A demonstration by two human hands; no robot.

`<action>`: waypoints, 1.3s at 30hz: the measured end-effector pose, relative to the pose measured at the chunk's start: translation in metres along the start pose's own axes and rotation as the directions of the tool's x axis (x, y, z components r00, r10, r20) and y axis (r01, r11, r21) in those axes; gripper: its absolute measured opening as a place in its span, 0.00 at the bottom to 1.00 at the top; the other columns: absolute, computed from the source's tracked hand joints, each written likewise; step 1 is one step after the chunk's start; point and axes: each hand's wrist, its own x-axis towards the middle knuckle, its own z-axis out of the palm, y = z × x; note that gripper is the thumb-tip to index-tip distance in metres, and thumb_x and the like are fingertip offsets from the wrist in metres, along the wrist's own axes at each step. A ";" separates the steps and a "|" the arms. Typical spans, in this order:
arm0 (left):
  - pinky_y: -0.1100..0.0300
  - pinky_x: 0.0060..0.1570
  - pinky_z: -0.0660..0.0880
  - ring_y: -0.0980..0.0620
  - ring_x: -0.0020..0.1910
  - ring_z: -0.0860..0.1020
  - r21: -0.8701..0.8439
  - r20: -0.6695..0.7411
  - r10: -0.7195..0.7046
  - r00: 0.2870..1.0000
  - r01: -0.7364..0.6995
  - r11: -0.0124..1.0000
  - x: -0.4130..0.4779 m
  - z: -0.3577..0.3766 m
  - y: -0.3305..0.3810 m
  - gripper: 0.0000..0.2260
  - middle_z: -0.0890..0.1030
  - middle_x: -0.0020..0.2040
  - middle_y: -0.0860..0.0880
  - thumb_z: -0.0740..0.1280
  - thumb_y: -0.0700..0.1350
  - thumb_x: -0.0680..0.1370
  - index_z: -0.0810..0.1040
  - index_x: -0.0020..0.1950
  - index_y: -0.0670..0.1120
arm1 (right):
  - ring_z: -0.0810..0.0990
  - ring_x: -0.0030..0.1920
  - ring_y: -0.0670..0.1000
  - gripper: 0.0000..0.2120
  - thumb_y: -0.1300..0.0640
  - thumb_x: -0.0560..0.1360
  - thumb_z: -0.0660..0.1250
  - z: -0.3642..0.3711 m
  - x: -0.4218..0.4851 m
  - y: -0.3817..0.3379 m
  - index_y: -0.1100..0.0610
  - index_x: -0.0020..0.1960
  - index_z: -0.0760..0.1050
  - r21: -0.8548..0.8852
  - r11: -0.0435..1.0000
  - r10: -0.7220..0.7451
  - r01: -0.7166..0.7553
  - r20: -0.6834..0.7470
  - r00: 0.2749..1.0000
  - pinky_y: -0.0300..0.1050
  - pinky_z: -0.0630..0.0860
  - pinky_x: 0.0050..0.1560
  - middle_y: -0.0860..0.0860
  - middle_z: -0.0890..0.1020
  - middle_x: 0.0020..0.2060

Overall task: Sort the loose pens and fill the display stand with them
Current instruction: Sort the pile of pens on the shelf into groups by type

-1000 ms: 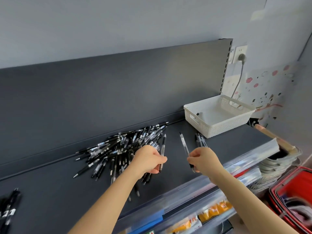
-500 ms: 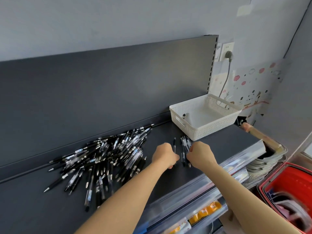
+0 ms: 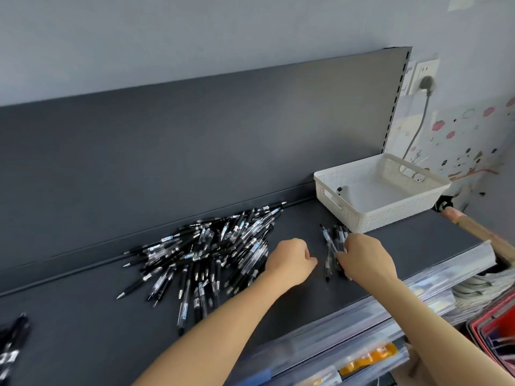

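Status: early, most of the sort is left.

- Pile (image 3: 211,254): the bulk of the pens lies loose and criss-crossed on the shelf (image 3: 404,246), mid-left, with its far edge against the back lip. No order in it. Mix of dark and clear barrels; I can't read types from here.
- Small bunch (image 3: 330,240): a few pens roughly parallel, well clear of the pile and just in front of the basket (image 3: 384,215). I read this as the sorted group so far. It is only a small fraction of the total.
- Right hand (image 3: 365,257): over the small bunch, fingers curled down onto those pens and gripping them. Pen ends stick out on both sides of the hand. It looks like it is gathering or squaring them up.
- Left hand (image 3: 292,260): between pile and bunch, low over the shelf, fingers curled under. The palm is hidden, so I can't tell whether it holds a pen. None shows.
- Basket: white, perforated, at the right end of the shelf. No pens in it, just one small dark bit (image 3: 339,188) by the near wall.
- Edge pens (image 3: 14,338): a second dark cluster at the far left, cut off by the frame. Can't tell if it is sorted.
- Display stand: no pen holder in view. If the shelf or basket is the target, filling has hardly begun.

Remaining: work through nearly the whole pile, grow the groups, then load the stand.
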 end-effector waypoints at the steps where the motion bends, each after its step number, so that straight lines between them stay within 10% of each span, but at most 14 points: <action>1: 0.54 0.47 0.78 0.47 0.47 0.79 0.011 -0.036 0.013 0.999 -0.013 1.000 -0.005 -0.007 -0.008 0.08 0.81 0.48 0.49 0.65 0.49 0.78 0.79 0.49 0.46 | 0.75 0.37 0.56 0.05 0.59 0.74 0.62 -0.001 -0.002 -0.005 0.59 0.41 0.71 0.010 1.000 -0.022 0.022 -0.014 1.000 0.44 0.71 0.34 0.52 0.75 0.37; 10: 0.56 0.39 0.69 0.47 0.46 0.76 0.112 -0.466 -0.173 0.868 0.252 0.961 -0.010 -0.095 -0.121 0.09 0.79 0.47 0.47 0.62 0.48 0.79 0.76 0.43 0.44 | 0.80 0.46 0.55 0.08 0.60 0.75 0.64 0.019 -0.013 -0.090 0.61 0.50 0.80 0.223 0.941 -0.282 0.255 0.101 0.954 0.48 0.78 0.47 0.54 0.83 0.45; 18: 0.58 0.26 0.58 0.51 0.26 0.66 -0.071 -0.208 -0.433 0.877 0.428 0.901 0.001 -0.110 -0.154 0.20 0.68 0.28 0.49 0.68 0.50 0.75 0.63 0.31 0.45 | 0.78 0.42 0.58 0.11 0.61 0.75 0.63 0.050 -0.007 -0.153 0.68 0.50 0.78 0.279 0.914 -0.351 0.295 0.177 0.919 0.51 0.77 0.49 0.62 0.82 0.45; 26: 0.65 0.25 0.63 0.53 0.28 0.69 -0.507 0.193 -0.498 0.845 0.521 0.687 -0.018 -0.116 -0.169 0.10 0.71 0.30 0.48 0.72 0.40 0.73 0.71 0.39 0.43 | 0.80 0.49 0.60 0.13 0.61 0.76 0.63 0.064 -0.009 -0.182 0.66 0.58 0.77 0.276 0.906 -0.377 0.321 0.180 0.908 0.51 0.78 0.51 0.61 0.82 0.48; 39: 0.65 0.28 0.67 0.54 0.29 0.73 -0.498 0.181 -0.464 0.867 0.488 0.717 -0.033 -0.112 -0.170 0.08 0.74 0.30 0.48 0.71 0.40 0.72 0.73 0.37 0.43 | 0.80 0.51 0.62 0.11 0.65 0.74 0.67 0.064 -0.015 -0.189 0.68 0.54 0.78 0.213 0.912 -0.392 0.350 0.210 0.895 0.52 0.79 0.51 0.62 0.82 0.50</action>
